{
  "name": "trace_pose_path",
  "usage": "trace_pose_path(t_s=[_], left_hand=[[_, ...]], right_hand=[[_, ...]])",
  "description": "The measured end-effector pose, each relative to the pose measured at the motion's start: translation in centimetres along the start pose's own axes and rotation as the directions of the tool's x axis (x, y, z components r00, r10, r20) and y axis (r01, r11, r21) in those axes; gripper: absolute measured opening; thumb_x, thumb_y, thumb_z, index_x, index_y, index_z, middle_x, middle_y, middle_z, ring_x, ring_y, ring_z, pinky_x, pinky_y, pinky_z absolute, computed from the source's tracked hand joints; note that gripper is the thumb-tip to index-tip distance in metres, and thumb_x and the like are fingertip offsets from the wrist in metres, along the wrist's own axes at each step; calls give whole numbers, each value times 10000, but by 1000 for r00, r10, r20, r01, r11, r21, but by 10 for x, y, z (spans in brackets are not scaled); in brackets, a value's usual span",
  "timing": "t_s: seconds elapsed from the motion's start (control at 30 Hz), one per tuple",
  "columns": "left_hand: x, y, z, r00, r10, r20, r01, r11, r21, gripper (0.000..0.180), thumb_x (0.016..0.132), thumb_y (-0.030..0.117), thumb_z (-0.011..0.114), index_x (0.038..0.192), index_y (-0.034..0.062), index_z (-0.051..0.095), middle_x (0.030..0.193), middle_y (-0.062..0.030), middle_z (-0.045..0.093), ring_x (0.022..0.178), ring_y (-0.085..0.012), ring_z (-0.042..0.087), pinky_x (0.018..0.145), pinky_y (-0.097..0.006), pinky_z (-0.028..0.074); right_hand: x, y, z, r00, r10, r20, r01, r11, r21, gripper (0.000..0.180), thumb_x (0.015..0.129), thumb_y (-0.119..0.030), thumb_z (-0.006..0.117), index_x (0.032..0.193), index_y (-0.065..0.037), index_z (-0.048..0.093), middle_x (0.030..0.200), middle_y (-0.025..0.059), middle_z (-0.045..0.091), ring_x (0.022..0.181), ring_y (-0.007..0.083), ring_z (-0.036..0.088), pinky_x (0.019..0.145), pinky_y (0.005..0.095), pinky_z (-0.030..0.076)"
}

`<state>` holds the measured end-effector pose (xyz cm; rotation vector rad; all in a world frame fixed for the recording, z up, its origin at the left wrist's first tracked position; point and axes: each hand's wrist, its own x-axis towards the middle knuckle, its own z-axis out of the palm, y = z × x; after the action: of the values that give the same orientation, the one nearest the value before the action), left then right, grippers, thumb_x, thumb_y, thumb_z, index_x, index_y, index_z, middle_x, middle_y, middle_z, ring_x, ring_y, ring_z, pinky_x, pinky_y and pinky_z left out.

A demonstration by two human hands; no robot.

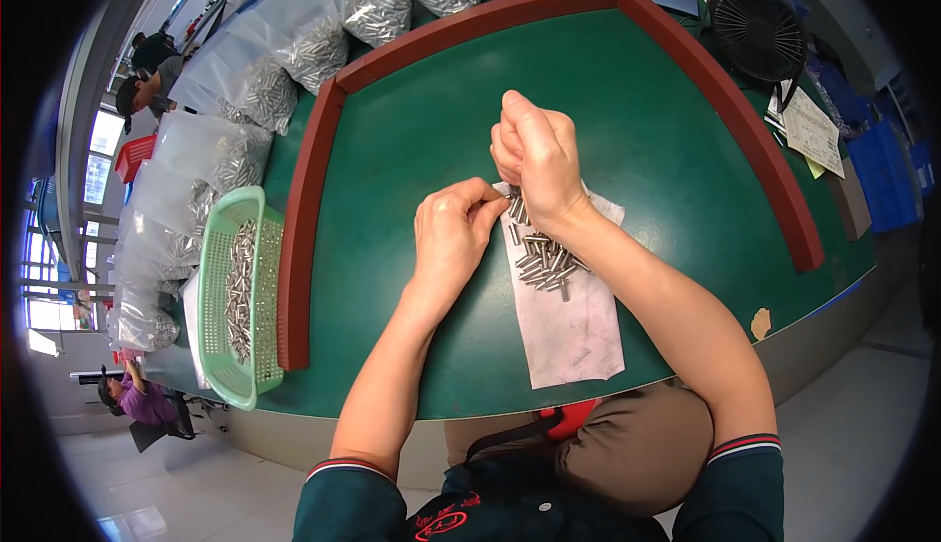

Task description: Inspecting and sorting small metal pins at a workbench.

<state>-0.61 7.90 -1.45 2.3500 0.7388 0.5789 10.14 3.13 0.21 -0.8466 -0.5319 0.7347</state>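
A pale, smudged cloth (569,336) lies on the green tabletop in front of me, with a loose heap of small silver metal pins (545,263) on its upper part. My left hand (453,233) is closed at the cloth's upper left corner, thumb and forefinger pinched beside the pins. What sits between those fingertips is too small to make out. Over the far end of the cloth, my right hand (537,160) is curled into a fist with the thumb on top. Its fingers hide whatever is inside, and its wrist covers part of the cloth and heap.
A dark red raised border (470,24) frames the green table (421,101). At the left stands a green plastic basket (257,346) of pins. Clear bags of metal pieces (319,47) line the outside. A black fan (757,30) and papers (809,125) sit at the right.
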Motion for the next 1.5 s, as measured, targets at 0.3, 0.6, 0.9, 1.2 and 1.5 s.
trace_pose_path(t_s=[0.3,0.6,0.9,1.2,1.5], left_hand=[[0,-21,-22,920,-151,361,381,135,-915,145,847,151,566,899,16,549,750,-27,533,588,-58,392,503,-186,335],[2,-19,-23,884,-159,441,446,-4,-895,291,913,290,436,906,13,523,740,-50,521,614,-79,451,503,-188,375],[1,-18,-21,838,-143,526,499,-188,-846,296,917,286,426,946,3,507,764,-65,520,615,-98,482,493,-181,424],[11,4,-13,975,-117,188,190,878,-438,141,771,148,636,763,8,623,571,63,429,541,-17,353,490,-186,287],[23,17,2,974,9,225,0,999,-39,132,710,109,627,738,-19,612,520,-10,453,502,-83,415,481,-257,355]], right_hand=[[13,-44,-47,994,108,5,-98,880,465,428,884,-256,372,489,-157,241,417,-37,191,364,88,148,371,245,158],[34,-37,-107,976,216,2,-152,679,718,401,855,-209,389,487,-151,240,437,-36,163,376,99,130,371,249,142],[31,-29,-112,966,259,-7,-181,692,698,403,857,-214,379,485,-151,236,435,-33,160,375,102,132,368,247,140],[31,-28,-110,960,280,-5,-203,707,677,391,850,-214,379,489,-147,244,434,-26,176,374,104,135,360,247,144],[32,-29,-108,959,284,-6,-209,719,663,398,856,-227,381,488,-153,246,430,-28,173,369,105,133,355,248,142]])
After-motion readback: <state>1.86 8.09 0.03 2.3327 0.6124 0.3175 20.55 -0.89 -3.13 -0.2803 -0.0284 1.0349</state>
